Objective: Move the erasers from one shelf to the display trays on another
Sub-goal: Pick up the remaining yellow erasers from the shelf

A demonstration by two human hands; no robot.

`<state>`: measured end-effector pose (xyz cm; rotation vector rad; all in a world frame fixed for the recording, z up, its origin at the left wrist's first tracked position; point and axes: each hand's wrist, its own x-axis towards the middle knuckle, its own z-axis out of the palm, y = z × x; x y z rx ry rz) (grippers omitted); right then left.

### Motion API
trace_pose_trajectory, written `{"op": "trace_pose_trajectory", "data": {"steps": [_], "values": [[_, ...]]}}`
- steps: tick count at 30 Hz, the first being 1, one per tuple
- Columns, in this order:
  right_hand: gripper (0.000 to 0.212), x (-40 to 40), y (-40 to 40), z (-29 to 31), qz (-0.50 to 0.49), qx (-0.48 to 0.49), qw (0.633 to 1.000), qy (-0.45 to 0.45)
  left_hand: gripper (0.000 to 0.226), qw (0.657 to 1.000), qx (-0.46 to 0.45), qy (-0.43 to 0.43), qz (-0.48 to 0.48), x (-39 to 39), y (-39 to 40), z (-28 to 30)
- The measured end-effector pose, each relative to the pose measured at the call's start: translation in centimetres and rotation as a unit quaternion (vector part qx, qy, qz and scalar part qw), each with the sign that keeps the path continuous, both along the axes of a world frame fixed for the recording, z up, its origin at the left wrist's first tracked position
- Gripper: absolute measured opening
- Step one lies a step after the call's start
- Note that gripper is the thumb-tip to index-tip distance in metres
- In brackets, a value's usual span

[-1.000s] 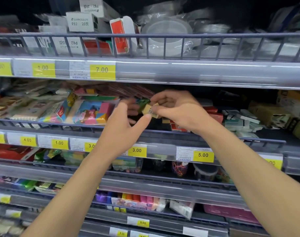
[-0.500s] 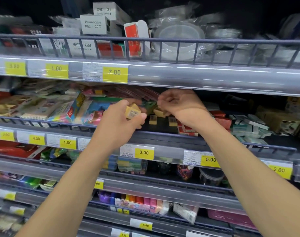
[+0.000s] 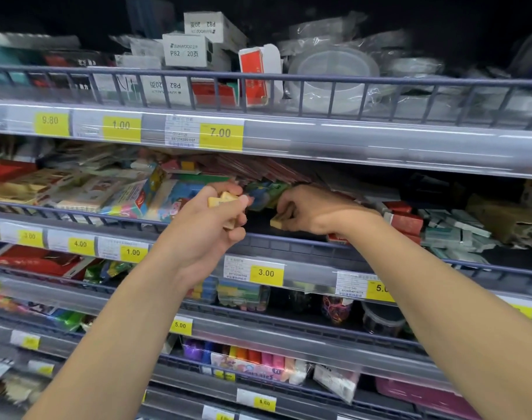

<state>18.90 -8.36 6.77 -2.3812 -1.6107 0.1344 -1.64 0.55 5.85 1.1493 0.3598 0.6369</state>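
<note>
Shelf (image 3: 289, 237), second from top, wire front rail; taken as landmark.

Item 1. My left hand (image 3: 210, 228), raised just in front of the shelf rail, fingers curled round a clutch of small yellow erasers (image 3: 220, 199); tops of two showed above my thumb, another edge showed below my fingers. Exact count could not be told.

Item 2. My right hand (image 3: 316, 212), reaching over the rail onto the shelf, fingers curled and pinching one yellow eraser (image 3: 277, 222) low over the dark shelf floor. Whether it touched the floor could not be told.

Item 3. Coloured packets (image 3: 155, 198), piled on the shelf left of my hands.

Item 4. Red boxes (image 3: 405, 221), on the shelf right of my right wrist; pale green-and-white boxes (image 3: 452, 228) further right.

Item 5. Price tags (image 3: 266, 273) on the shelf's front strip, yellow, reading 4.00, 1.00, 3.00.

Item 6. White boxes (image 3: 187, 51) and clear tape rolls (image 3: 334, 77), one level above the shelf.
</note>
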Motion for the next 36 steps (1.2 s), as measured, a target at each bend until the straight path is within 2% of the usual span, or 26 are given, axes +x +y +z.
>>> {"op": "trace_pose_trajectory", "data": {"steps": [3,6,9,12,15,18,22,25,26,29,31,36], "values": [[0.031,-0.1,-0.8,0.5,0.001,0.060,0.998,0.029,0.006,0.999,-0.050,-0.016,-0.002,0.2,-0.2,0.3],[0.036,-1.3,-2.1,1.0,0.004,0.125,0.989,0.078,0.005,0.998,-0.045,-0.013,0.033,0.5,-0.5,0.6],[0.039,-3.9,-3.5,1.1,0.073,0.264,0.945,0.177,0.002,0.998,-0.015,0.009,0.059,0.8,-0.9,0.6],[0.038,-6.6,-4.0,0.9,0.150,0.328,0.907,0.217,0.024,1.000,-0.002,0.007,0.029,1.1,-1.6,0.8],[0.039,-7.9,-3.8,1.0,0.159,0.317,0.920,0.167,0.055,1.000,0.008,-0.009,-0.021,1.4,-2.2,1.1],[0.035,-7.8,-3.9,1.0,0.153,0.321,0.919,0.171,0.056,0.999,0.008,-0.021,-0.032,1.1,-1.8,0.9],[0.025,-6.5,-4.4,1.8,0.179,0.287,0.920,0.195,0.039,0.997,0.017,-0.030,-0.064,0.5,-1.4,0.6],[0.019,-3.0,-4.4,2.6,0.088,0.277,0.930,0.224,0.026,0.999,-0.003,-0.024,-0.038,0.2,-0.9,0.7],[0.019,-1.7,-4.4,2.8,0.030,0.252,0.944,0.208,0.022,0.999,-0.007,-0.018,-0.028,0.0,-0.7,0.7],[0.019,1.4,-4.6,2.9,-0.063,0.089,0.993,0.047,0.018,1.000,-0.007,-0.012,-0.021,-0.5,-0.4,0.8],[0.025,2.0,-4.3,2.6,-0.064,0.013,0.998,-0.021,0.019,1.000,-0.004,-0.014,-0.020,-0.6,-0.5,0.9],[0.048,1.4,-3.4,1.8,-0.067,-0.096,0.992,-0.052,0.022,1.000,0.003,-0.004,-0.007,-0.5,-0.6,0.9]]}}
